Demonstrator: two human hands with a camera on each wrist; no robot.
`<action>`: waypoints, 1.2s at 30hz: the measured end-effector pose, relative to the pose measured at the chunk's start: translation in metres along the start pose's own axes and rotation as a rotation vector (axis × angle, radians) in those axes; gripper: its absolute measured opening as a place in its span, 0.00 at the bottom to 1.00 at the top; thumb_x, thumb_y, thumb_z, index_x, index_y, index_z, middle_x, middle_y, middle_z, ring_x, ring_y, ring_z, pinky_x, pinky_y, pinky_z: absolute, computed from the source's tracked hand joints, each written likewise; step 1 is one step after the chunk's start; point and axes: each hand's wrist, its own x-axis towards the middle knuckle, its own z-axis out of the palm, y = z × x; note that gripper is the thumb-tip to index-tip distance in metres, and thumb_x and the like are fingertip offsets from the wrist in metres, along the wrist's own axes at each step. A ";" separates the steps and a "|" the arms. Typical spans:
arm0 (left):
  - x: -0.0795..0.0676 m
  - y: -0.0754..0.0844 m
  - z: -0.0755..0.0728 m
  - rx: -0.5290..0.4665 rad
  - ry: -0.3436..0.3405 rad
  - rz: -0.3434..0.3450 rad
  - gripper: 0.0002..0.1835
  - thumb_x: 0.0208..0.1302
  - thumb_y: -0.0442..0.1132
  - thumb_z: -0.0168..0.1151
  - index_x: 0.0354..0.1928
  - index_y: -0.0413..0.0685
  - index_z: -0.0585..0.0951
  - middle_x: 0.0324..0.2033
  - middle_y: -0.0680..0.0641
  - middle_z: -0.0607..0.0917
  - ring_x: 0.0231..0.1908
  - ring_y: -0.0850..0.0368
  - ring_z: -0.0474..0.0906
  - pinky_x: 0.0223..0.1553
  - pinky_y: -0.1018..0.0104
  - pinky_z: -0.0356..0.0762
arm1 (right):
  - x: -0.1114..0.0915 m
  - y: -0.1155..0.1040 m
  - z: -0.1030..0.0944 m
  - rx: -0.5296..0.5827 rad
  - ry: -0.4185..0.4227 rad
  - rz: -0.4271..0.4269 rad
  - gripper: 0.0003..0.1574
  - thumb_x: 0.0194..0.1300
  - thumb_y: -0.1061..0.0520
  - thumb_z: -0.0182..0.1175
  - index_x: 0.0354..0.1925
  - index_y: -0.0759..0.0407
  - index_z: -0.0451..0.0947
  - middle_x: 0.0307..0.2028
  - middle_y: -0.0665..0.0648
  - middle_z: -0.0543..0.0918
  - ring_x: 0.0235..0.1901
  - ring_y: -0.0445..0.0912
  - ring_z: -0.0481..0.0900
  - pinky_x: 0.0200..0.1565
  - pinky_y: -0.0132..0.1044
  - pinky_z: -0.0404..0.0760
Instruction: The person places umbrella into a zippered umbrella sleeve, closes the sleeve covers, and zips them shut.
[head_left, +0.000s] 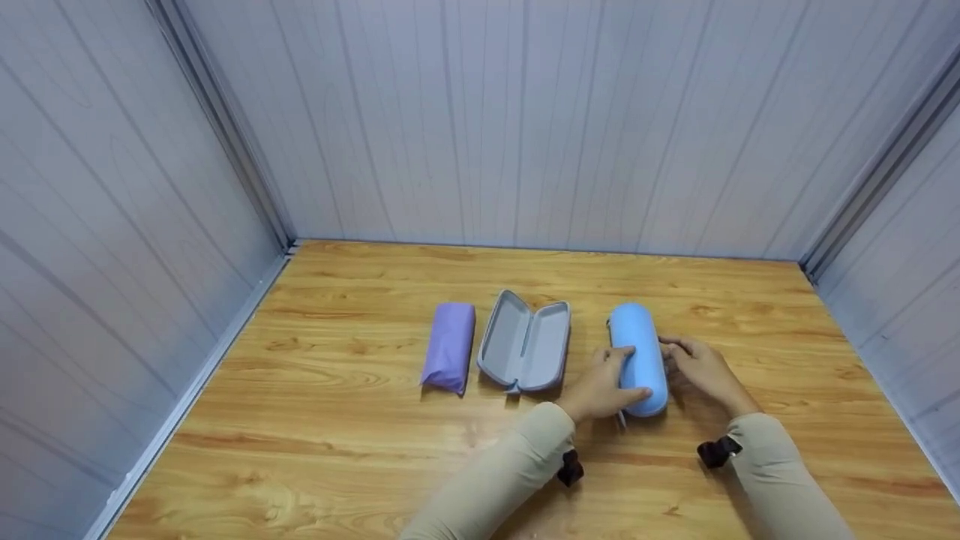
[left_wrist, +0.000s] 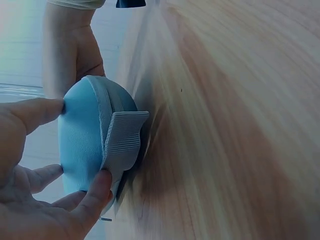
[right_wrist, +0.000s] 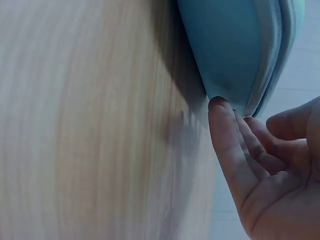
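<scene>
A blue glasses case, closed and long with rounded ends, lies on the right part of the table. My left hand grips it from the left, thumb and fingers spread over its blue shell. In the left wrist view, a ribbed fabric tab sticks out from the zip edge at the case's end. My right hand is at the case's right side. In the right wrist view its fairly straight fingers reach the lower edge of the case, with the thumb held apart.
Left of the blue case, a grey glasses case lies unfolded with its pale inside facing up. Beside it is a purple wrapped packet. Panelled walls enclose the wooden table at the back and both sides.
</scene>
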 end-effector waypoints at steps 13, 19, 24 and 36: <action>-0.002 0.006 -0.002 0.056 0.014 0.051 0.39 0.55 0.58 0.60 0.66 0.51 0.61 0.58 0.46 0.64 0.52 0.59 0.68 0.49 0.69 0.70 | 0.005 -0.007 0.003 0.345 -0.192 0.208 0.50 0.66 0.38 0.47 0.69 0.66 0.39 0.62 0.74 0.55 0.55 0.61 0.67 0.49 0.49 0.74; -0.001 0.006 0.000 0.082 0.009 0.031 0.39 0.55 0.59 0.60 0.67 0.53 0.60 0.58 0.47 0.64 0.52 0.58 0.68 0.48 0.67 0.71 | 0.007 -0.007 0.008 0.415 -0.212 0.230 0.55 0.63 0.39 0.53 0.70 0.61 0.32 0.63 0.74 0.50 0.59 0.65 0.59 0.52 0.51 0.70; -0.001 0.007 0.001 0.105 0.002 0.020 0.39 0.56 0.60 0.59 0.67 0.57 0.60 0.58 0.47 0.64 0.52 0.57 0.68 0.47 0.66 0.72 | 0.006 -0.006 0.010 0.300 -0.175 0.226 0.60 0.58 0.36 0.57 0.70 0.59 0.32 0.62 0.74 0.52 0.59 0.64 0.60 0.53 0.51 0.69; -0.001 0.012 -0.011 0.192 -0.080 0.033 0.40 0.56 0.60 0.58 0.67 0.53 0.59 0.61 0.47 0.64 0.55 0.58 0.67 0.51 0.65 0.69 | 0.006 -0.007 0.008 0.306 -0.188 0.234 0.60 0.58 0.37 0.58 0.71 0.53 0.31 0.63 0.72 0.51 0.60 0.64 0.58 0.54 0.53 0.67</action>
